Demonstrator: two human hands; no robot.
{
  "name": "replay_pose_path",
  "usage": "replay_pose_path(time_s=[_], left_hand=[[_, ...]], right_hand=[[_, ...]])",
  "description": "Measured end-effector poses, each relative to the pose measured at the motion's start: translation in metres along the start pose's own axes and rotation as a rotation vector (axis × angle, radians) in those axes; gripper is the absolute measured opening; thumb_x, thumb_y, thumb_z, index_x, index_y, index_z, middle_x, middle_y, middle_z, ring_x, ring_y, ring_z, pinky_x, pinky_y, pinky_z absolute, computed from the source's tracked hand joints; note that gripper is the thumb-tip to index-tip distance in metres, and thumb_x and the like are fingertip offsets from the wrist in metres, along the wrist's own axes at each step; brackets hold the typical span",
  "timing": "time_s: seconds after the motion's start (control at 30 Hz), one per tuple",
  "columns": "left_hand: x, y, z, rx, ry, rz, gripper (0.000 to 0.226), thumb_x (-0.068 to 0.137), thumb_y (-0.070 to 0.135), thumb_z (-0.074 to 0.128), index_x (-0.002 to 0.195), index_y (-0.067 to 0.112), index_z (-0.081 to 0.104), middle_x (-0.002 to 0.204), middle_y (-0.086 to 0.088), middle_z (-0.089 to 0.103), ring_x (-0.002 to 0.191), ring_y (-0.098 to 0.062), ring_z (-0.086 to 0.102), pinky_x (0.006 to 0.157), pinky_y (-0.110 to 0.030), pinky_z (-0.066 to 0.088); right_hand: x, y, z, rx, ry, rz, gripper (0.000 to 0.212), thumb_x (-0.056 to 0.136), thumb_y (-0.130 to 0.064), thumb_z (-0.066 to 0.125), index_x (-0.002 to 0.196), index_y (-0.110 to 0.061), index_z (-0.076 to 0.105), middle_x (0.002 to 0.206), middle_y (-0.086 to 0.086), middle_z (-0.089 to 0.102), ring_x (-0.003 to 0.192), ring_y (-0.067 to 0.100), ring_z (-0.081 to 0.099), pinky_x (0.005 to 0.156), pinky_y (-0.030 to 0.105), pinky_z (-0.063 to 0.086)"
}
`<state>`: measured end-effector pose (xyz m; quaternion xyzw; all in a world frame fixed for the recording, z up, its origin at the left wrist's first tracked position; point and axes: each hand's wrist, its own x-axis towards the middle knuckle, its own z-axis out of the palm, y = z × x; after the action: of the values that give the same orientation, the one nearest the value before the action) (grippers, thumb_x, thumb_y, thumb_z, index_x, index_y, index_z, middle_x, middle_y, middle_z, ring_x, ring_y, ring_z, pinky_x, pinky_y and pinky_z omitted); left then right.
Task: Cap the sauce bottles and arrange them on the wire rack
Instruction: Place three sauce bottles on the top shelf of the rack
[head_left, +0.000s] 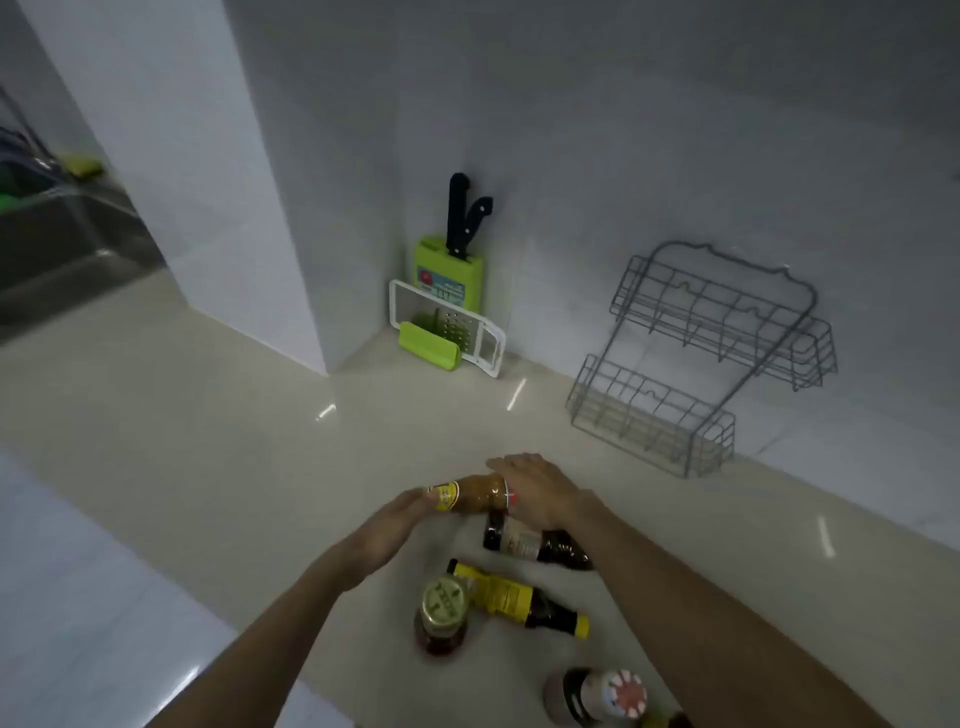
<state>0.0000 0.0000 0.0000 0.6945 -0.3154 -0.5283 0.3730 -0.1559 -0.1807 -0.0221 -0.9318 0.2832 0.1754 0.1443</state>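
Note:
An orange-brown sauce bottle (475, 493) with a yellow label is held sideways above the counter. My left hand (387, 530) grips its bottom end. My right hand (535, 488) is closed over its red-capped top. Below it a dark bottle (530, 543) with a white label lies on its side. A yellow-labelled dark bottle (511, 597) also lies flat. A jar (441, 613) with a gold lid stands upright. A bottle (597, 696) with a red-and-white cap stands at the bottom edge. The grey two-tier wire rack (701, 358) stands empty against the back wall.
A green knife block (452, 270) with two black-handled knives and a white-green grater (447, 332) stand in the back corner. A white pillar (208, 208) rises at the left, with a steel sink (67, 244) behind it. The beige counter (260, 415) spreads between.

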Motion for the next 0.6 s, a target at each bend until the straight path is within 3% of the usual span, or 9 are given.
replay_pose_path(time_s=[0.13,0.23,0.33,0.43,0.5,0.6], left_hand=[[0.015,-0.011,-0.017,0.069,0.055,-0.077,0.058,0.095,0.050,0.040,0.146,0.023,0.034,0.151,0.003,0.035,0.140,-0.016,0.031,0.110,-0.031,0.025],[0.023,-0.010,-0.027,0.071,0.086,-0.074,0.058,0.095,0.052,0.040,0.146,0.025,0.033,0.153,0.002,0.034,0.139,-0.018,0.034,0.105,-0.029,0.027],[0.028,-0.009,-0.029,0.071,0.141,-0.042,0.056,0.096,0.049,0.038,0.146,0.024,0.033,0.152,-0.001,0.036,0.136,-0.020,0.037,0.102,-0.028,0.028],[0.033,0.000,-0.023,0.032,0.305,0.048,0.056,0.098,0.047,0.035,0.147,0.022,0.029,0.154,-0.002,0.031,0.142,-0.021,0.028,0.114,-0.035,0.025],[0.038,0.012,-0.018,-0.005,0.406,0.116,0.058,0.098,0.048,0.032,0.148,0.021,0.025,0.157,0.000,0.027,0.146,-0.021,0.021,0.119,-0.040,0.018],[0.048,0.039,-0.008,-0.079,0.415,0.177,0.056,0.100,0.045,0.029,0.150,0.020,0.023,0.157,0.001,0.026,0.144,-0.018,0.025,0.116,-0.033,0.018]], right_hand=[[0.022,0.002,0.005,-0.163,-0.109,-0.028,0.067,0.085,-0.019,0.062,0.142,-0.022,0.028,0.138,0.013,0.043,0.121,0.035,0.042,0.097,0.047,0.042],[0.032,0.006,0.006,-0.222,-0.132,-0.035,0.065,0.082,-0.023,0.068,0.137,-0.017,0.034,0.131,0.013,0.048,0.113,0.034,0.049,0.088,0.044,0.045],[0.032,0.009,0.005,-0.246,-0.034,-0.062,0.057,0.081,-0.027,0.069,0.129,-0.013,0.041,0.123,0.013,0.053,0.106,0.033,0.054,0.081,0.039,0.043],[0.023,0.016,0.001,-0.135,0.075,-0.012,0.057,0.079,-0.030,0.068,0.127,-0.013,0.041,0.120,0.011,0.052,0.105,0.033,0.056,0.075,0.036,0.043],[0.010,0.020,-0.007,0.007,0.176,0.061,0.059,0.075,-0.033,0.069,0.123,-0.015,0.039,0.118,0.009,0.052,0.103,0.033,0.057,0.073,0.037,0.044],[-0.018,0.021,-0.034,0.298,0.434,0.180,0.057,0.066,-0.041,0.072,0.107,-0.019,0.040,0.105,0.002,0.057,0.089,0.028,0.060,0.069,0.036,0.048]])
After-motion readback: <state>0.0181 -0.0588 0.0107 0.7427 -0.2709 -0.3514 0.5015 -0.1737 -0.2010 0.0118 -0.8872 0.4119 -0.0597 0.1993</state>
